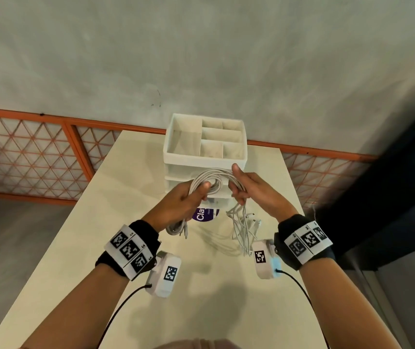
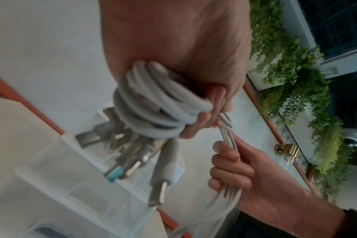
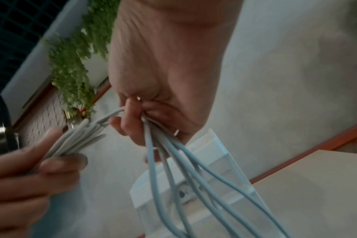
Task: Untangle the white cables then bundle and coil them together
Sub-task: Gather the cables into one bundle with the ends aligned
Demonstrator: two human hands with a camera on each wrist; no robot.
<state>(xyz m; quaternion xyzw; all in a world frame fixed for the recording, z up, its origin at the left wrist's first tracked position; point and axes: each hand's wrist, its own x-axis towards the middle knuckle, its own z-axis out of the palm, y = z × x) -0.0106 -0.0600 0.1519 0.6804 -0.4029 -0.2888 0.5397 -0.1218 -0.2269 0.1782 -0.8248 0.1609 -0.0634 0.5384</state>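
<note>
A bundle of white cables (image 1: 212,178) arches between my two hands above the table. My left hand (image 1: 188,197) grips the coiled part of the white cables (image 2: 153,103), and several connector plugs (image 2: 132,161) hang below its fist. My right hand (image 1: 245,187) grips the same strands further along, thumb raised. Loose tails of the white cables (image 1: 242,230) hang from it down to the table. In the right wrist view the strands (image 3: 173,161) leave my right fist and fan downward, while the left hand (image 3: 31,169) holds the other side.
A white compartment organiser (image 1: 205,142) with drawers stands at the table's far edge, just behind my hands. A purple round label (image 1: 205,214) lies under them. The cream table (image 1: 75,248) has a drop on both sides; an orange lattice railing (image 1: 37,152) runs behind.
</note>
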